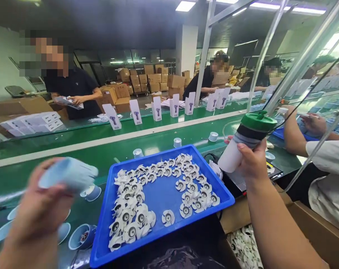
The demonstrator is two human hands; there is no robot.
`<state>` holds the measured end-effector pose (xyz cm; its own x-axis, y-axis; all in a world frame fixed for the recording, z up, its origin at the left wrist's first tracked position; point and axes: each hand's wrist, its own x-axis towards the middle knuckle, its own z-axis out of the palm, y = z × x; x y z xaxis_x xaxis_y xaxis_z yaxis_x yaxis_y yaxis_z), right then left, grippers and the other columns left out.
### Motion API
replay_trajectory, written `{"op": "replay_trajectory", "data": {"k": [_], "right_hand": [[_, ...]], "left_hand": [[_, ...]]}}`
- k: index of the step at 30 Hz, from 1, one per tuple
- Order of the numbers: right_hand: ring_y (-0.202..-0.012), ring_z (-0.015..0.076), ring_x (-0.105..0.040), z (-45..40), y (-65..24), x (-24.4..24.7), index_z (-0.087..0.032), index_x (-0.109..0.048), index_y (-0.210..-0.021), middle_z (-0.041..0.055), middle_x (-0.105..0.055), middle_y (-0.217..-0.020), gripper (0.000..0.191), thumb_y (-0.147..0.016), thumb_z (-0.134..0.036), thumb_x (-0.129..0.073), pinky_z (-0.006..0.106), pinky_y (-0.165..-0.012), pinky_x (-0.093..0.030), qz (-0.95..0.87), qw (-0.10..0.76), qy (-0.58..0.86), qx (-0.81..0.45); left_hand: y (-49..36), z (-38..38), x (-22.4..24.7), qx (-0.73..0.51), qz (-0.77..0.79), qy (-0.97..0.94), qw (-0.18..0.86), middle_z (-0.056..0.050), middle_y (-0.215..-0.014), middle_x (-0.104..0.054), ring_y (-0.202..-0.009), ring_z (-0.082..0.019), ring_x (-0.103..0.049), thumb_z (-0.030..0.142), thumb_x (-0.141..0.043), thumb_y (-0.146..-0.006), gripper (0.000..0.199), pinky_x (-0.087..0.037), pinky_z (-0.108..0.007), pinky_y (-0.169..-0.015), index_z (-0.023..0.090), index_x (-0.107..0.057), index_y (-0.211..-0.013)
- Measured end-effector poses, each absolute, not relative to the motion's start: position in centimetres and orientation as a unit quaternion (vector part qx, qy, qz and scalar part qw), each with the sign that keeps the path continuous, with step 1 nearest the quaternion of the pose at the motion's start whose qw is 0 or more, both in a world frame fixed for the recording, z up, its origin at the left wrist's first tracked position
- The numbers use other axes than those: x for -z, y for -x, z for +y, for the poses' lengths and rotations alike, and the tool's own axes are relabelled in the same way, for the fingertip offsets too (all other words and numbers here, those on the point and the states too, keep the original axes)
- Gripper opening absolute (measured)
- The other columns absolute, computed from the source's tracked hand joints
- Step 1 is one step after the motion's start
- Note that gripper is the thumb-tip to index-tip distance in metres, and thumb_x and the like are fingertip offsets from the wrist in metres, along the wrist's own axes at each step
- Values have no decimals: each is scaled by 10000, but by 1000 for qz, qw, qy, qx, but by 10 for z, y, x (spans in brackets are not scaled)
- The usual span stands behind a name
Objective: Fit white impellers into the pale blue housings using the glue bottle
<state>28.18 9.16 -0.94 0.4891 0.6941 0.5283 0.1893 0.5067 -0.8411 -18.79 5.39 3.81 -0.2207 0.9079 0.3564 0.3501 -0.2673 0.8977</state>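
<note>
My left hand (42, 205) is raised at the left, its fingers wrapped round a light blue plastic housing (68, 173) shaped like a cup; both are smeared by motion. On the right, my right hand (255, 158) grips a white bottle (231, 155) with a dark band and a green lid (259, 121). The bottle leans, its lid end up and to the right. Between my hands a blue tray (160, 196) holds many small white fan wheels (168, 217), piled along its sides. More light blue housings (82, 237) stand below and beside my left hand.
Several printed white boxes (157, 109) stand along the green conveyor (152, 138). A cardboard box (317, 231) and more fan wheels (244, 243) lie below my right arm. Metal posts (284, 80) rise at the right. Co-workers (71, 82) stand across the line; another person's arm (295, 130) is at the right.
</note>
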Motion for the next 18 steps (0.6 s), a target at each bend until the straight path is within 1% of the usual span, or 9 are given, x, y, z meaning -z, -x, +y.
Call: {"op": "replay_trajectory", "data": {"k": [2,3,5,8,10,12,14,16,18], "right_hand": [[-690,280,-654,83,-276,-11,-246,-496,-1092,75,-631,-854,646,-596,-628,-655,439,-622,-553,-494,696,448,-266],[-636,269,-635,78,-272,-23,-241,-521,-1060,63,-615,-793,620,-587,-626,-637,436,-589,-543,-505,678,439,-304],[-668,255,-630,65,-259,-47,-250,-529,-1115,52,-611,-824,656,-592,-637,-610,456,-640,-554,-524,649,405,-373],[-868,236,-622,51,-231,-77,-265,-519,-1180,57,-597,-1124,751,-569,-660,-704,447,-826,-562,-543,626,301,-471],[-892,229,-599,46,-209,-90,-264,-510,-1187,60,-555,-1236,844,-513,-701,-765,406,-844,-564,-539,620,255,-510],[-896,244,-599,41,-185,-97,-251,-490,-1230,71,-554,-1229,931,-542,-857,-649,378,-803,-569,-531,625,273,-503],[-922,271,-620,36,-166,-99,-250,-448,-1307,72,-575,-1168,999,-630,-982,-387,371,-762,-571,-524,635,307,-478],[-873,283,-642,32,-156,-98,-243,-404,-1353,83,-594,-1061,1049,-665,-1010,-209,383,-727,-578,-531,629,333,-460],[-800,284,-652,29,-155,-94,-246,-355,-1386,80,-595,-970,1053,-678,-1011,-205,408,-724,-582,-563,605,340,-450]], "left_hand": [[149,33,-10,-543,475,-553,416,-8,-1204,-698,-1053,-400,-645,682,-805,-561,656,-557,-527,-818,394,-622,-1121],[130,26,2,-535,429,-555,471,-37,-1227,-694,-1074,-400,-643,653,-797,-602,616,-556,-524,-834,361,-636,-1120],[95,18,20,-500,344,-604,517,-83,-1180,-703,-1083,-380,-649,646,-729,-704,561,-554,-507,-840,319,-619,-1146],[57,16,28,-444,297,-722,439,-76,-1114,-682,-1020,-303,-668,549,-752,-751,583,-537,-454,-864,320,-509,-1229],[40,16,21,-393,316,-786,358,-69,-1151,-665,-993,-269,-669,471,-833,-701,699,-520,-417,-876,321,-458,-1272],[28,15,9,-349,323,-828,296,-64,-1136,-680,-962,-257,-672,464,-867,-667,722,-510,-377,-847,294,-493,-1260],[20,13,-2,-330,315,-851,260,-41,-1009,-704,-857,-232,-669,488,-843,-691,589,-500,-332,-753,254,-573,-1159],[14,12,-7,-336,310,-855,245,-19,-872,-688,-736,-201,-637,495,-821,-708,468,-470,-299,-655,219,-617,-1025],[12,10,-8,-344,307,-853,245,-12,-824,-672,-698,-187,-617,495,-819,-704,428,-451,-285,-620,201,-624,-946]]}}
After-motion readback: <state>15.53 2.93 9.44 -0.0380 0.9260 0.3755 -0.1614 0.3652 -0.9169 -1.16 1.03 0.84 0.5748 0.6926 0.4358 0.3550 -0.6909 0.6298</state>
